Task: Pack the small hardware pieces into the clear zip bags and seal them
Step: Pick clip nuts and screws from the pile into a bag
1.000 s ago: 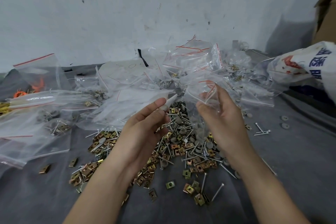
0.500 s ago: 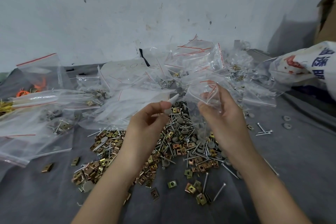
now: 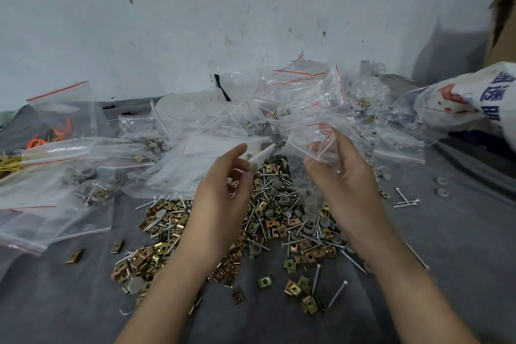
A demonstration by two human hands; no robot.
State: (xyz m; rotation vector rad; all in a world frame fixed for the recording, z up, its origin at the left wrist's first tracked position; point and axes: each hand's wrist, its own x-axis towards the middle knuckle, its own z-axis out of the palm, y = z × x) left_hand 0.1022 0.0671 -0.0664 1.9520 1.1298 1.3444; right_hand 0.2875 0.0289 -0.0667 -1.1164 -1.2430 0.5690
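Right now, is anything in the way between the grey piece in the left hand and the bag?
Nothing visible blocks it. The left hand pinches the grey piece, the right hand holds the bag, with only air between. A white corner pokes up close beside the piece.

scuffed, speckled white wall (image 3: 195, 22) behind a grey cloth surface (image 3: 460, 232), cardboard box (image 3: 502, 28) at right
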